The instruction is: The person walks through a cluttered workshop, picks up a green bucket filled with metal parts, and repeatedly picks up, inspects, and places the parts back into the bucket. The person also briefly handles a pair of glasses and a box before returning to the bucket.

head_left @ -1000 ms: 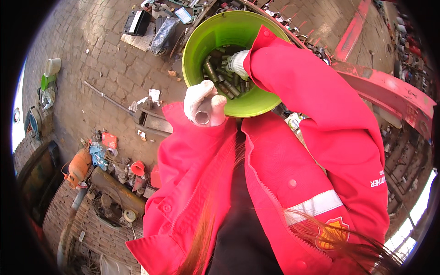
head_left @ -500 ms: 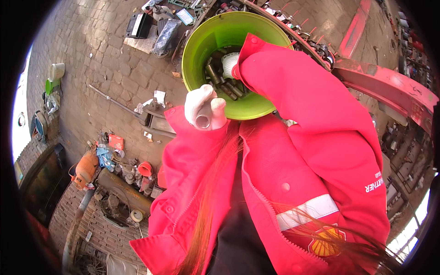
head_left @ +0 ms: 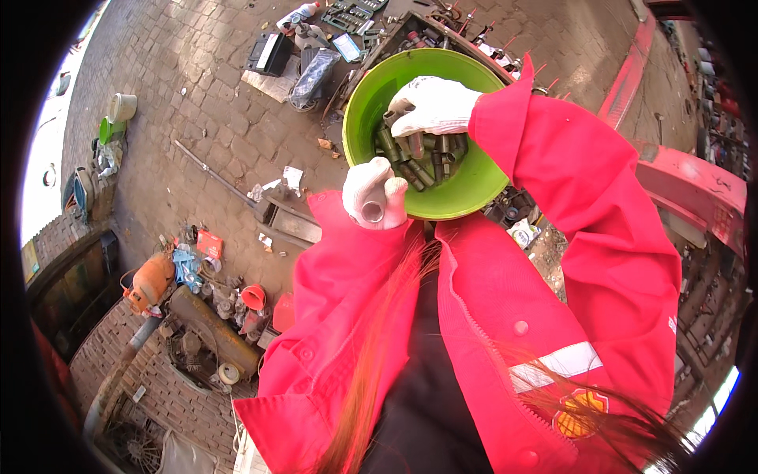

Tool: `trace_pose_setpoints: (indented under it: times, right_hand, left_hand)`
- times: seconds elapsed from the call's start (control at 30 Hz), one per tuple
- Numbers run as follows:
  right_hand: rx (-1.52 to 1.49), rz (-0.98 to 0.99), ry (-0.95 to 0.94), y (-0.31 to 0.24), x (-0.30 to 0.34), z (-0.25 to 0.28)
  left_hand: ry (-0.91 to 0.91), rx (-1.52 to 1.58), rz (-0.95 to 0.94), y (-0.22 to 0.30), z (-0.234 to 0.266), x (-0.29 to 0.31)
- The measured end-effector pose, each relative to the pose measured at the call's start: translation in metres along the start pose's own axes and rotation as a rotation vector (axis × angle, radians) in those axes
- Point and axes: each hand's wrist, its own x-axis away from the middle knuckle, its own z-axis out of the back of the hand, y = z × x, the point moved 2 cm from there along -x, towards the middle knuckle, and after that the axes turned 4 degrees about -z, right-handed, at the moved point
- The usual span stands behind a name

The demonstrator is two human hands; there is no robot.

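Note:
A lime-green bucket [head_left: 365, 118] stands in front of me with several metal sockets [head_left: 418, 167] heaped in its bottom. My right hand [head_left: 436, 104], in a white knit glove, reaches over the heap inside the bucket. Its thumb and fingers are closed around a greyish socket [head_left: 392, 118], mostly covered by the glove. Just outside the near-left rim is my left hand [head_left: 371, 183], gloved in white too. Its fingers wrap a metal socket [head_left: 373, 212] whose round hollow end points toward me.
Beyond the bucket lies a long tray of metal parts [head_left: 418, 28]. A car battery [head_left: 270, 54] and a bagged item [head_left: 316, 75] sit on the paving at far left. A pink metal beam [head_left: 695, 182] crosses at right. An orange tank [head_left: 151, 280] and red funnel [head_left: 253, 298] lie lower left.
My right hand has risen from deep in the bucket and now shows with a socket between its fingers. My left hand keeps its socket. The whole view has shifted slightly.

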Motion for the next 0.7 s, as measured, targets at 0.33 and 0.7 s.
trace_pose_setpoints:
  times: [0.33, 0.7]
  right_hand:
    - [-1.068, 0.015, 0.17, -0.018, 0.098, 0.011]
    - [-1.277, 0.11, 0.231, -0.01, 0.084, -0.034]
  left_hand:
    - [0.0, 0.151, 0.114, 0.008, -0.01, -0.009]
    - [-0.194, 0.269, 0.428, 0.033, -0.016, -0.039]
